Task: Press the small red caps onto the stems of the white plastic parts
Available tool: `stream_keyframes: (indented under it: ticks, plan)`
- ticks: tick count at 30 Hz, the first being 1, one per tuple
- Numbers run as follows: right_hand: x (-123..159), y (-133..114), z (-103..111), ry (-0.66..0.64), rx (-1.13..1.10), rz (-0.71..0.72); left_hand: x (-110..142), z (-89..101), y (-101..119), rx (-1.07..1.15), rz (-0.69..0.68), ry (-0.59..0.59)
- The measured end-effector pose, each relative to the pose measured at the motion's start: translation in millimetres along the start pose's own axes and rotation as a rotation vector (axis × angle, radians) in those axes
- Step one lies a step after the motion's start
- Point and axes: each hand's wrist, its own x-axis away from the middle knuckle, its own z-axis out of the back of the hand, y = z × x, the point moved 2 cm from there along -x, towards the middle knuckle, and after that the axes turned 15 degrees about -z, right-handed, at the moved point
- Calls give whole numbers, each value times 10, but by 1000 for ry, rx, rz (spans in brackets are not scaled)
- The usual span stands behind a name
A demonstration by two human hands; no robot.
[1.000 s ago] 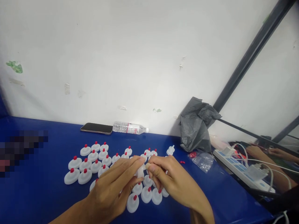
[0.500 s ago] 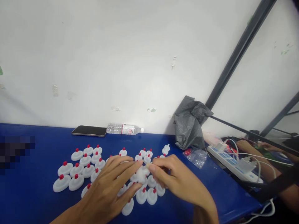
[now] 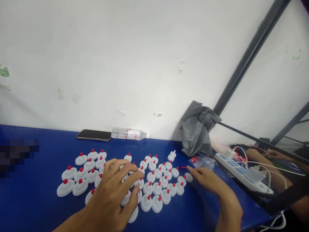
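My left hand (image 3: 120, 190) hovers above the left-middle part of a group of white oval squeeze-bottle tops with small red caps. Its fingers are spread and curved, with the thumb apart, and nothing shows between them; the hand hides several tops. My right hand (image 3: 207, 180) reaches out at the group's right edge, fingers stretched forward. Its fingertip is at small loose red caps (image 3: 183, 167) on the table. Just beside this hand lies a white top (image 3: 189, 177). Another capped top (image 3: 157, 204) stands upright near the front of the group.
On the blue table (image 3: 193, 212), a phone (image 3: 93, 135) and a clear water bottle (image 3: 130, 133) lie along the wall. A grey plastic bag (image 3: 196, 132) and a clear bag (image 3: 205, 162) are at the right. Beyond them sit a power strip (image 3: 243, 172) and a person's arms (image 3: 267, 166).
My right hand has moved right, away from my left hand, to the loose red caps. The white piece between my hands no longer shows there. My left hand has stayed nearly in place.
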Motion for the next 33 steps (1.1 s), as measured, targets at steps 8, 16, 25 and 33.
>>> stream_keyframes:
  ticks: [8, 16, 25, 33]
  plan:
    - [6, -429, -78, -48, -30, 116, -4, 14, 10, 19, 10, 37]
    - [-34, -498, -525, -223, -6, 158, 17, 12, 39, 74, 14, 62]
    - [85, -651, -410, -215, -3, 195, 3, 34, 37, 63, 32, 92]
    - [905, -1394, -157, -530, -249, 505, 40, -24, -79, -83, 93, -35]
